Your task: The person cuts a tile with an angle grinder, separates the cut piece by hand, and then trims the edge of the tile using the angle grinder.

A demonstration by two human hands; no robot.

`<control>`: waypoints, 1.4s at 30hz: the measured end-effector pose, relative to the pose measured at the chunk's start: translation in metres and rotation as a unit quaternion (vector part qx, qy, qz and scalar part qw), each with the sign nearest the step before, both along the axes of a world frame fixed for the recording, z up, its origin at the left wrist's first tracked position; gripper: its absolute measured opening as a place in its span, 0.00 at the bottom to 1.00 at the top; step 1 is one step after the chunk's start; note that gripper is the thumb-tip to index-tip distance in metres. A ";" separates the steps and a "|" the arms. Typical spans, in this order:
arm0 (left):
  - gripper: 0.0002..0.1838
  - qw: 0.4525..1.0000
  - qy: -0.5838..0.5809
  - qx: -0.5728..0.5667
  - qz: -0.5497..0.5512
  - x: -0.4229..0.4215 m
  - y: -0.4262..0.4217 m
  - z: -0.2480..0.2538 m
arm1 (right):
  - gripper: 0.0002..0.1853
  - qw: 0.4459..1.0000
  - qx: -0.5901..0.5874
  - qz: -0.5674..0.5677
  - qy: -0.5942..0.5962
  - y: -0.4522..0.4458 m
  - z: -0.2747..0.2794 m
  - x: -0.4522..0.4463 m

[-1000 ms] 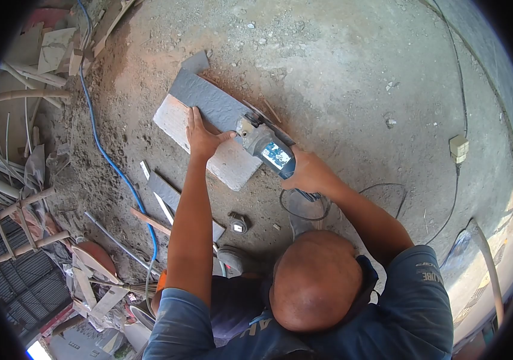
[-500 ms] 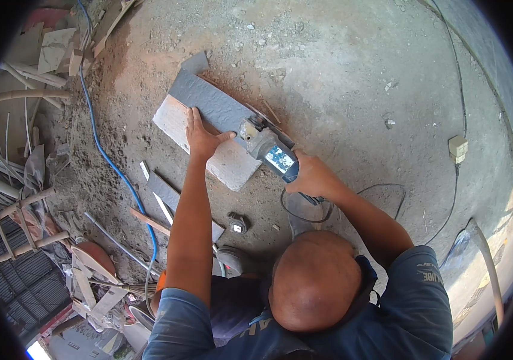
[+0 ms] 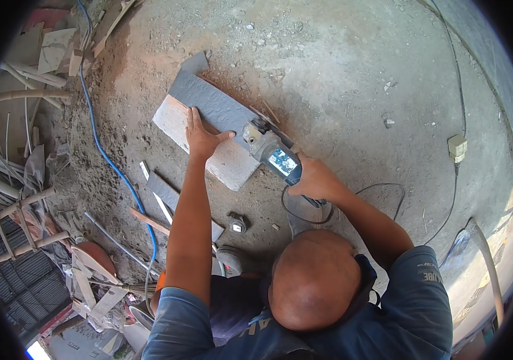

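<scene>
A dark grey tile [image 3: 208, 102] with a rough face lies over a pale block [image 3: 235, 168] on the ground. My left hand [image 3: 202, 141] rests flat across both, fingers stretched out and thumb spread onto the tile. In my right hand [image 3: 316, 179] is the body of a blue angle grinder [image 3: 283, 163], fingers wrapped round it. The grinder's head is at the tile's right end, by its far long edge. Its disc is mostly hidden from here. A smaller grey tile piece [image 3: 195, 62] touches the far left corner.
A black cord runs from the grinder toward a pale plug box [image 3: 457, 148] on the right. A blue hose [image 3: 107, 157] crosses the left side. Near my left forearm are tile strips [image 3: 165, 191] and a tape measure [image 3: 238, 223]. Scrap and a bamboo ladder [image 3: 19, 228] lie far left.
The grinder and my right hand have shifted slightly to the right and toward me along the tile. My left hand, the tile and the block stay where they were.
</scene>
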State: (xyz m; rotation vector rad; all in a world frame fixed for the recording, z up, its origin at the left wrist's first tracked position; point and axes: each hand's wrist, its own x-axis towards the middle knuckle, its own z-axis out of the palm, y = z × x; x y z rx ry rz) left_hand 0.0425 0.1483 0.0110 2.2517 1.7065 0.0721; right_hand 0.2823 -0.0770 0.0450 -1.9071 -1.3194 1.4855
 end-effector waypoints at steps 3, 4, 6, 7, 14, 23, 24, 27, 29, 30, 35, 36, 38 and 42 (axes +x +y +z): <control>0.75 1.000 -0.001 -0.001 0.001 0.000 0.000 0.000 | 0.40 1.000 -0.017 0.001 -0.002 -0.001 0.003 0.001; 0.75 1.000 -0.002 -0.003 0.001 0.000 0.000 0.000 | 0.40 1.000 -0.013 0.002 -0.006 -0.003 0.002 0.002; 0.76 1.000 -0.001 -0.002 0.000 0.000 0.001 0.000 | 0.40 1.000 -0.009 0.004 -0.010 -0.004 0.001 0.002; 0.76 1.000 0.000 0.000 -0.001 0.000 0.001 0.000 | 0.39 1.000 -0.009 0.004 -0.012 -0.005 0.001 0.002; 0.75 1.000 -0.001 -0.008 0.003 0.000 0.001 0.000 | 0.39 1.000 -0.015 0.001 0.003 -0.008 0.007 0.005; 0.76 1.000 -0.029 -0.003 -0.009 -0.005 0.003 -0.006 | 0.41 1.000 -0.009 0.004 0.000 -0.015 -0.002 0.005; 0.76 1.000 -0.029 -0.006 -0.007 -0.005 0.002 -0.006 | 0.41 1.000 -0.009 0.003 0.000 -0.016 -0.001 0.005; 0.76 1.000 -0.027 -0.007 -0.007 -0.005 0.002 -0.006 | 0.41 1.000 -0.014 0.005 -0.007 -0.018 0.000 0.006; 0.76 1.000 -0.026 -0.005 -0.009 -0.005 0.003 -0.006 | 0.41 1.000 -0.021 0.006 -0.003 -0.019 0.000 0.007; 0.76 1.000 -0.028 -0.004 -0.009 -0.005 0.003 -0.006 | 0.41 1.000 -0.021 0.006 -0.003 -0.019 0.000 0.007; 0.75 1.000 -0.005 -0.001 -0.004 -0.002 0.002 -0.002 | 0.38 1.000 -0.028 0.001 -0.007 -0.021 0.003 0.008; 0.75 1.000 -0.017 -0.006 -0.002 -0.003 0.002 -0.002 | 0.38 1.000 -0.028 0.001 -0.007 -0.022 0.002 0.008; 0.75 1.000 -0.029 -0.011 0.000 -0.003 0.002 -0.003 | 0.39 1.000 -0.025 -0.004 0.004 -0.023 -0.001 0.008; 0.75 1.000 -0.028 -0.009 -0.002 -0.003 0.002 -0.002 | 0.39 1.000 -0.027 -0.004 0.005 -0.026 -0.001 0.008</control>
